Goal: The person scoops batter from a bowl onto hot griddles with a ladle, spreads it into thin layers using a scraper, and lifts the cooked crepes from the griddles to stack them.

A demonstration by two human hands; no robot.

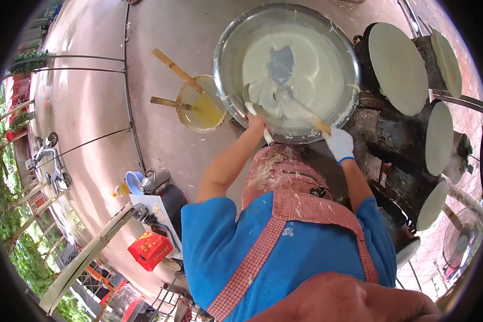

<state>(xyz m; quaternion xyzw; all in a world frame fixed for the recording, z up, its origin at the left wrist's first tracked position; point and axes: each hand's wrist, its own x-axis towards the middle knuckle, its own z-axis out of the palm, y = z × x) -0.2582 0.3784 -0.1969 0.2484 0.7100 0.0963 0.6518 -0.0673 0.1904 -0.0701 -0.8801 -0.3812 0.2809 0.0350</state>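
A wide metal basin [219, 70] of thick white batter [319, 67] stands in front of me. My left hand [256, 123] is closed at its near rim around the white handle of a ladle [246, 92], whose bowl is over the batter. In a white glove, my right hand [339, 144] grips a wooden-handled stirring tool [321, 126] at the near right rim. The tool slants into the batter, which coats its head and hides the shape. A grey patch [282, 63] shows amid the batter; I cannot tell what it is.
Left of the basin, a bucket [182, 99] holds yellow liquid and two wooden-handled brushes [169, 103]. Several round pale-topped griddles [398, 68] line the right side, close to my right arm. A fan [463, 244] stands beyond them. A red bag [150, 250] sits near a small table at lower left.
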